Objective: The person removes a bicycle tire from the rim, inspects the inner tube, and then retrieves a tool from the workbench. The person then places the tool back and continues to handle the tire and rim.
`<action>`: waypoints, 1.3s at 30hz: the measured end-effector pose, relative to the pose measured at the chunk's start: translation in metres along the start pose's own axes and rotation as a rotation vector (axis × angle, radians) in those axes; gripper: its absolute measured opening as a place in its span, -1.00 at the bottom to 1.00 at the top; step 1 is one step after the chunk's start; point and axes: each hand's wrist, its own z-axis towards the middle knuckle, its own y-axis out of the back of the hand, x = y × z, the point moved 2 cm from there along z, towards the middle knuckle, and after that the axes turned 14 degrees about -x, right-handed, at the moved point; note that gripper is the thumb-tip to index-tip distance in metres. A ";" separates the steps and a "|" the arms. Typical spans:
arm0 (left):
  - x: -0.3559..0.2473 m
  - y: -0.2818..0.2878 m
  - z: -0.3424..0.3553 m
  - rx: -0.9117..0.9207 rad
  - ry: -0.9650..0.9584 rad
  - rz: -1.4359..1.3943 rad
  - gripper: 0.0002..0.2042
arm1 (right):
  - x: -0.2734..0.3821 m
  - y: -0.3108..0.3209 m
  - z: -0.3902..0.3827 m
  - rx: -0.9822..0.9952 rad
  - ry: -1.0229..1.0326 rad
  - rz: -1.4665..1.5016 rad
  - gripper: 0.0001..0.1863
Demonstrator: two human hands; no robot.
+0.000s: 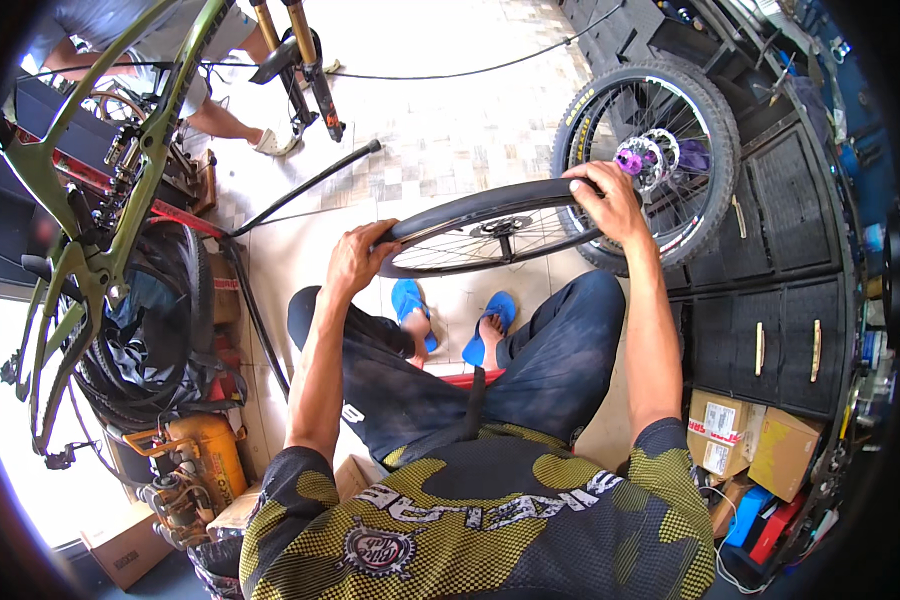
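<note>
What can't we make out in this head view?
Head view throughout:
Left grip, palm side: hidden by its own back.
Purple-hubbed wheel, lower left: behind held wheel and right grip.
Other person, head: cut off by upper edge.
Green frame, top: cut off by upper edge.
Small items, right picture edge: blurred.

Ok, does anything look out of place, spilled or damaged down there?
No spill or clear damage shows. The wheel between the left hand and right hand tilts, but that seems ordinary handling. Only the loose heap of tyres near the orange machine on the left looks untidy, its loops overlapping unevenly.
</note>
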 end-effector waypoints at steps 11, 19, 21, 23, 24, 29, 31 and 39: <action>-0.102 -0.028 0.052 -0.128 -0.393 0.248 -0.55 | 0.090 -0.103 0.000 0.044 0.110 0.112 -0.45; -0.021 0.012 0.027 -0.181 -0.211 0.283 -0.60 | 0.089 -0.090 0.014 0.128 0.149 0.053 -0.31; -0.026 0.004 0.031 -0.208 -0.240 0.287 -0.60 | 0.104 -0.100 0.017 0.108 0.203 0.050 -0.31; -0.030 -0.005 0.034 -0.226 -0.255 0.311 -0.59 | 0.107 -0.108 0.017 0.047 0.214 -0.003 -0.40; -0.031 -0.007 0.034 -0.223 -0.240 0.313 -0.59 | 0.106 -0.108 0.015 0.026 0.200 -0.005 -0.44; -0.044 -0.018 0.038 -0.212 -0.189 0.315 -0.59 | 0.098 -0.107 0.015 -0.023 0.171 -0.008 -0.46; -0.049 -0.020 0.041 -0.171 -0.144 0.313 -0.61 | 0.096 -0.106 0.016 -0.037 0.138 -0.003 -0.46; -0.064 -0.025 0.051 -0.105 -0.027 0.285 -0.56 | 0.085 -0.096 0.022 0.165 -0.124 -0.033 -0.41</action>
